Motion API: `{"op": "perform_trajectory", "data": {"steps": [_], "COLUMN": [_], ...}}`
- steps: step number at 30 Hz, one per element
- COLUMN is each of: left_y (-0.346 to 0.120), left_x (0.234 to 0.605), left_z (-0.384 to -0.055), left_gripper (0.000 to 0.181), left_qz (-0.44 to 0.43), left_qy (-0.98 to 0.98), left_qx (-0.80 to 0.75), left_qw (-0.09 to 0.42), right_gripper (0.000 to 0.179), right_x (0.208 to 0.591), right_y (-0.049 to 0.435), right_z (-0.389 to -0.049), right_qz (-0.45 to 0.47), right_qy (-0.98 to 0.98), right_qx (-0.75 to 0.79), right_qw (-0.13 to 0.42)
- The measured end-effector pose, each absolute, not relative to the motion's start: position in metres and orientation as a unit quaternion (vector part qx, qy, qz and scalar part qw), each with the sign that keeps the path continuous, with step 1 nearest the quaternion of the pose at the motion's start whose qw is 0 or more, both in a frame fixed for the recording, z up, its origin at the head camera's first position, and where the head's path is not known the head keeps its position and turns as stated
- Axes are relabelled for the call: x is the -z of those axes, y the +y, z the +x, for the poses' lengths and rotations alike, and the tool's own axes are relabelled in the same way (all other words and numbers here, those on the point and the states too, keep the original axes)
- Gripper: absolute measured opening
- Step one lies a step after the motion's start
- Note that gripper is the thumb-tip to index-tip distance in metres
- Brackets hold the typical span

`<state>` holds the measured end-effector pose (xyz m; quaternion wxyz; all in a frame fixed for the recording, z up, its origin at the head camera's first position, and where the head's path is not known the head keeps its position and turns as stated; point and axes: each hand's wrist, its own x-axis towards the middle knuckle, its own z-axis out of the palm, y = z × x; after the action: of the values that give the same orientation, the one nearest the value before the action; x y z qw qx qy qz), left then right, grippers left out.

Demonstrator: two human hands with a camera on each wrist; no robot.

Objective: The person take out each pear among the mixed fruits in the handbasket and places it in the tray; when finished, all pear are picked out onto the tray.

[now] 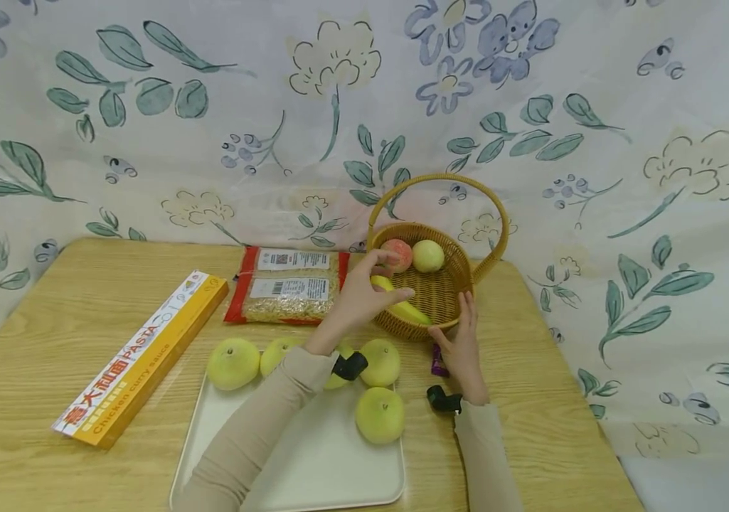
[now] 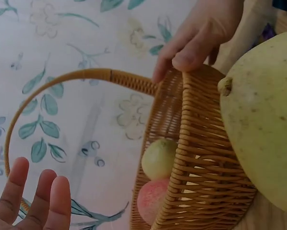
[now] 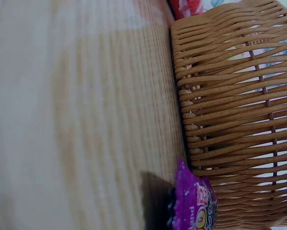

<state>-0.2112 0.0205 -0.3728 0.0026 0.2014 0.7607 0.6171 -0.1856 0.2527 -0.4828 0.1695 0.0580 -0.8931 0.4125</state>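
A brown wicker basket (image 1: 405,328) with a tall looped handle stands at the back of the table. It holds a yellow banana (image 1: 410,310), a red-pink fruit (image 1: 397,254) and a pale green round fruit (image 1: 428,256). My left hand (image 1: 364,288) hovers over the basket's left side, fingers and thumb spread apart above the banana; the left wrist view shows nothing between those fingers. With thumb and fingers, my right hand (image 1: 463,352) grips the basket's front right rim. A purple packet (image 3: 195,201) lies against the basket's base, below the right hand.
A cream tray (image 1: 332,473) at the front carries several yellow-green round fruits (image 1: 380,416). To its left lies a long pasta box (image 1: 146,355). Behind the tray sits a red-edged clear bag (image 1: 287,288) of dry food. A floral cloth (image 1: 242,107) hangs behind the table.
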Motion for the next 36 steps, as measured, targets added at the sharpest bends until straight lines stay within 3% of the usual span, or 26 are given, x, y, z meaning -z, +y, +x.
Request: {"op": "perform_trajectory", "data": {"steps": [13, 36], "left_y": [0.066, 0.110], "left_x": [0.372, 0.399], "left_z": [-0.268, -0.324], "left_gripper": [0.056, 0.044], "left_qz": [0.188, 0.151], "left_qy": [0.790, 0.827], "left_qx": [-0.583, -0.541], "left_qw": [-0.001, -0.024], "right_gripper": [0.090, 0.093], "right_x": [0.485, 0.489], "right_y": [0.255, 0.257], "right_z": [-0.188, -0.190], "right_qz": [0.052, 0.063], "right_qy": [-0.892, -0.888], "right_qx": [-0.418, -0.419], "right_qw": [0.165, 0.177]}}
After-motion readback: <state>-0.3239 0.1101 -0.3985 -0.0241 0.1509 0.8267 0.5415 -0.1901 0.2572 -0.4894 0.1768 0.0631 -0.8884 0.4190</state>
